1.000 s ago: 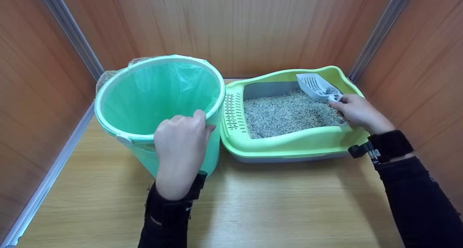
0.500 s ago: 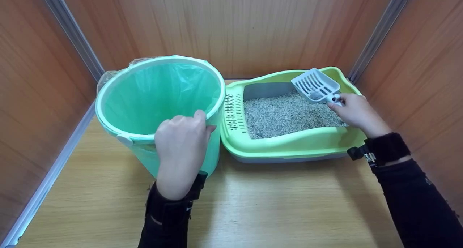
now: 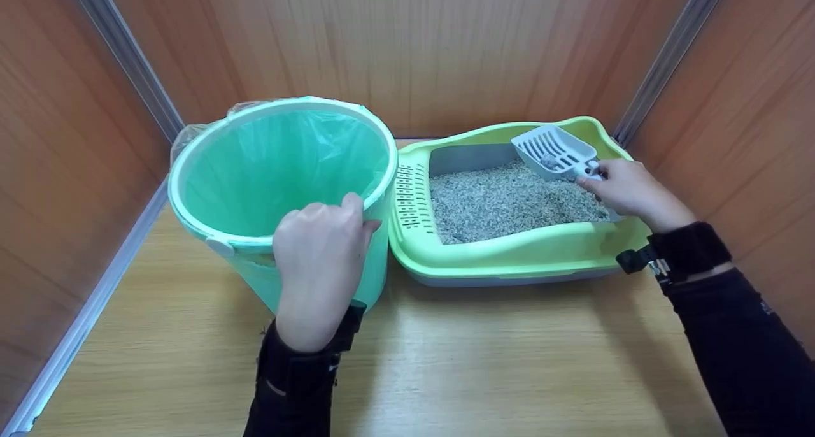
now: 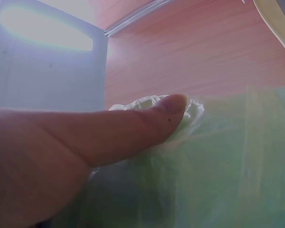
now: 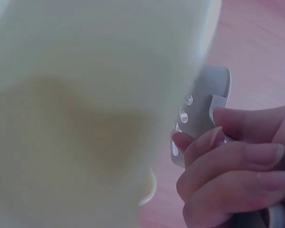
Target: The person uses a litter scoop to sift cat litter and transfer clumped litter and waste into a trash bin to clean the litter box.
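Observation:
My left hand [image 3: 318, 258] grips the near right rim of a green trash bin [image 3: 191, 214] lined with a thin clear bag [image 3: 318, 131]. In the left wrist view the thumb [image 4: 133, 133] presses along the bagged outer wall. My right hand [image 3: 637, 192] holds a pale grey slotted litter scoop [image 3: 566, 145] by its handle, above the right part of the litter box. A small grey clump [image 3: 549, 162] lies in the scoop. Below it, grey granular litter [image 3: 490, 201] fills the green-rimmed litter box [image 3: 509, 258]. In the right wrist view fingers [image 5: 232, 175] curl round the scoop's handle.
Bin and litter box stand side by side on a wood-look floor [image 3: 477, 360]. Wood-look panels close in the back [image 3: 446, 48], left [image 3: 70, 169] and right [image 3: 751, 150], joined by grey metal strips at the corners. The box's left end has a perforated ledge [image 3: 412, 198].
The right hand has tilted and shifted the scoop slightly left over the litter, turning its slotted face into view, then tipped it a little back. The left hand stays on the bin rim.

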{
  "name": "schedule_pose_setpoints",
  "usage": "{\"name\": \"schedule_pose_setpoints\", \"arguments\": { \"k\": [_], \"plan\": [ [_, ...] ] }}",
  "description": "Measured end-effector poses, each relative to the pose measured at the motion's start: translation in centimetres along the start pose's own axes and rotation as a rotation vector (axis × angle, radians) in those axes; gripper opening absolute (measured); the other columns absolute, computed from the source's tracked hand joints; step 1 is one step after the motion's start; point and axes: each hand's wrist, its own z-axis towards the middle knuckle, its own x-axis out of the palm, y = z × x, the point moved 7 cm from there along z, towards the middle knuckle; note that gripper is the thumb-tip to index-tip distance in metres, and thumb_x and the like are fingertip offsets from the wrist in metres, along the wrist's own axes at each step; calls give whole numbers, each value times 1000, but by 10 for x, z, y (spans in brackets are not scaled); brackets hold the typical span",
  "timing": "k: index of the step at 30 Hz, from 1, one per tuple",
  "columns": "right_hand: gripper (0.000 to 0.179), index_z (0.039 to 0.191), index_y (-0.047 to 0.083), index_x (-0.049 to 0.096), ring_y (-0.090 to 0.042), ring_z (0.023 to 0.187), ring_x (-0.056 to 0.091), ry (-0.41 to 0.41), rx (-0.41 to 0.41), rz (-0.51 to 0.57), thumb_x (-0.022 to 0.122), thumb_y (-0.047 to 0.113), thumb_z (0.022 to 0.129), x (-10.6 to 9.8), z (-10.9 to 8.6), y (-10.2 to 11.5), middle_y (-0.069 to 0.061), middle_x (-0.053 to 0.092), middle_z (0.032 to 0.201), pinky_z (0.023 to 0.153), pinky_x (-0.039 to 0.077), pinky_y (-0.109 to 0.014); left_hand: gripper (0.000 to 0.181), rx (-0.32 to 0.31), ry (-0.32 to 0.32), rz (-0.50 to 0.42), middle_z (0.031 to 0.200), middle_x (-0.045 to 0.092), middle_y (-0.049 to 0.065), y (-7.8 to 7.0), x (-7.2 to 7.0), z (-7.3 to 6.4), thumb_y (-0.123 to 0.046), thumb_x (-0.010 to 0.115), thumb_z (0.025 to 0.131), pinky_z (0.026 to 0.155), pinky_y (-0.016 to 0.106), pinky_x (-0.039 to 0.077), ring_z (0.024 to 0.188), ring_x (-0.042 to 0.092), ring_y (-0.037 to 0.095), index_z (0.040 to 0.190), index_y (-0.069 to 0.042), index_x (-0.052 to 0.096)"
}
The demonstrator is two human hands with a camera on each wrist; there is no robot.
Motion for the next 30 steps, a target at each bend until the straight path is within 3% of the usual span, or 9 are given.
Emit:
{"name": "schedule_pose_setpoints", "arguments": {
  "k": [6, 11, 14, 21, 30],
  "plan": [
    [40, 119, -3, 64, -12, 62, 52, 69, 36, 37, 58, 35, 109, -15, 3, 19, -3, 60, 76, 50, 42, -25, 53, -1, 27, 11, 50, 38, 5, -1, 0, 5, -30, 95, 81, 46, 36, 35, 45, 51, 30, 65, -8, 49],
    [45, 111, 0, 65, -15, 66, 53, 45, 7, 22, 60, 45, 107, -31, 1, 43, -3, 59, 75, 52, 44, -29, 52, 9, 40, 12, 49, 38, 5, -5, 0, 8, -31, 94, 81, 46, 36, 36, 45, 52, 29, 65, -9, 50],
    [46, 106, 2, 67, -15, 65, 53, 14, -39, -2, 61, 47, 106, -39, -1, 63, -3, 59, 74, 52, 43, -29, 52, 12, 53, 10, 49, 39, 5, -7, -1, 9, -32, 94, 81, 46, 37, 37, 46, 52, 29, 65, -9, 50],
    [42, 117, 2, 72, -13, 61, 50, 4, -170, -31, 61, 42, 107, -48, -7, 119, -3, 59, 73, 52, 38, -26, 53, 26, 75, 20, 50, 38, 3, -10, -2, 11, -35, 92, 83, 45, 38, 39, 46, 53, 29, 66, -9, 49],
    [37, 108, 5, 74, -12, 60, 51, -10, -332, -82, 62, 41, 107, -43, -19, 203, -1, 59, 73, 54, 41, -26, 59, 44, 41, 92, 48, 35, 1, -23, -5, 11, -34, 95, 77, 43, 34, 38, 43, 49, 25, 62, -11, 44]
  ]
}}
